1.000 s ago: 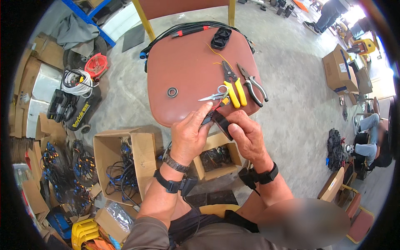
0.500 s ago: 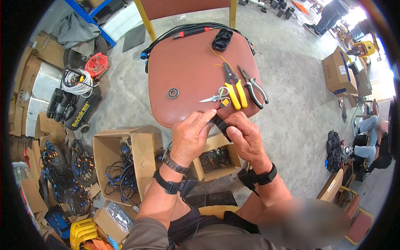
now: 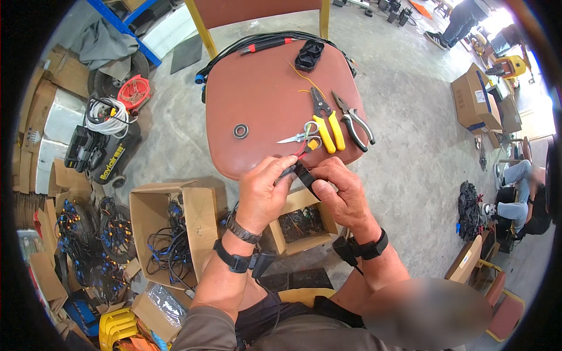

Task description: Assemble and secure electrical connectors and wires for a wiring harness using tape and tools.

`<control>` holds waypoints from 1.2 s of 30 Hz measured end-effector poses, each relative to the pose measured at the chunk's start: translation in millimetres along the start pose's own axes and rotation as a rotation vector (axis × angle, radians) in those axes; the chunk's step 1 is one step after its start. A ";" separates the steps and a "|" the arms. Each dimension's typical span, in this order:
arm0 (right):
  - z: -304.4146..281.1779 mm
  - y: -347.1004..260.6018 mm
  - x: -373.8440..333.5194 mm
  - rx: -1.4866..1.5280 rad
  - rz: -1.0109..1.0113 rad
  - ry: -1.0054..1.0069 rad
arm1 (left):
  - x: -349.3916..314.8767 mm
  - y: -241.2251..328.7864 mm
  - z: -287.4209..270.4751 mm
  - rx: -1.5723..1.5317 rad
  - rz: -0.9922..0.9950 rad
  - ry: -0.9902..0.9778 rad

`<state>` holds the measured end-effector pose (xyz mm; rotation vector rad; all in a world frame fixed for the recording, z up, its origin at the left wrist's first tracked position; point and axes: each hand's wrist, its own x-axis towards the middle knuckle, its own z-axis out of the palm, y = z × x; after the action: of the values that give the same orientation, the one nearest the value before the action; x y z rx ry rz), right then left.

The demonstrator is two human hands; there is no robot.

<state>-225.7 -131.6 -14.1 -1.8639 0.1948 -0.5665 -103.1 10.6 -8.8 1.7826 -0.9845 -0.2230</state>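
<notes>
Above the near edge of the chair seat, my left hand (image 3: 264,188) pinches a dark cable whose red wire ends in a yellow connector (image 3: 314,144). A flat black tape-like strip (image 3: 306,179) runs from that cable to my right hand (image 3: 341,188), which grips its other end between thumb and curled fingers. The connector rests by the small scissors (image 3: 293,138) on the seat. Just beyond lie yellow-handled wire strippers (image 3: 328,121) and black-and-grey pliers (image 3: 352,120). A small dark metallic-looking ring (image 3: 240,131) lies left of the scissors.
The brown chair seat (image 3: 257,88) also bears a red-and-black tool (image 3: 266,45), a black plastic tray (image 3: 309,55) and a thin yellow wire (image 3: 302,75). Cardboard boxes of cables (image 3: 140,228) stand below left. Another person (image 3: 521,202) sits at the far right.
The black strip between my hands has swung more upright, and its stretch between them shows more. My hands stay close together over the seat edge.
</notes>
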 end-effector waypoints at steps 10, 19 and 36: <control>7.3 -1.9 -2.3 0.021 0.158 0.069 | -5.6 0.7 0.2 -0.160 -0.079 -0.042; 3.0 0.9 -0.9 -0.049 0.052 0.071 | -8.5 5.4 -4.2 -0.420 -0.332 -0.040; 12.1 5.3 -1.6 -0.050 0.071 0.152 | -7.8 0.7 -3.5 -0.604 -0.419 -0.081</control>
<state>-220.7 -122.7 -22.6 -1.8555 0.3774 -0.6593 -106.4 18.5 -8.9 1.3984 -0.5046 -0.7748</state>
